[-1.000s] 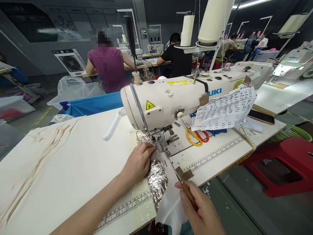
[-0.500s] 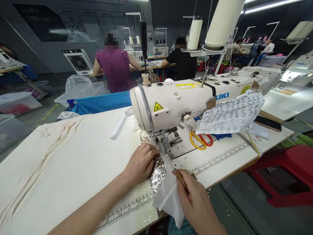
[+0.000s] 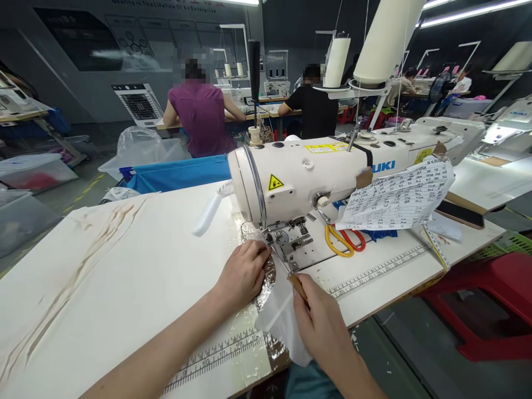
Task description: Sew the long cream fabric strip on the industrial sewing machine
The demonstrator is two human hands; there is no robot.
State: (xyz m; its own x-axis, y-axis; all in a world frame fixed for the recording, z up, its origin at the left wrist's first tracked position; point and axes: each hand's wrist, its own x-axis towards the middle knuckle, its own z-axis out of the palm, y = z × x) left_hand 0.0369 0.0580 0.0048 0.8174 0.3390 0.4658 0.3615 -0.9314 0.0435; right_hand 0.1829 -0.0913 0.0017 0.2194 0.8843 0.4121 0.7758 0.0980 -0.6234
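Note:
A white sewing machine [image 3: 299, 177] stands over the table, its needle area just beyond my hands. My left hand [image 3: 245, 269] presses with curled fingers on white fabric [image 3: 280, 318] beside the needle plate. Wrapped round the wooden handle of a thin metal tool [image 3: 298, 287] is my right hand [image 3: 320, 316]; the tool's tip reaches toward the presser foot. The fabric hangs down between my hands over the table's front edge. Shiny silvery film [image 3: 268, 277] shows under it. Yellow and red scissors [image 3: 341, 241] lie right of the needle plate.
Cream fabric strips [image 3: 83, 266] lie along the left of the white table [image 3: 158, 288]. A sheet with handwriting [image 3: 399, 194] hangs on the machine; a phone [image 3: 461, 213] lies behind it. A red stool [image 3: 490, 305] stands at right. People sit at machines farther back.
My right hand and the tool have moved forward and slightly left, closer to the needle area. The hanging fabric has shifted up a little. The whole view has moved slightly.

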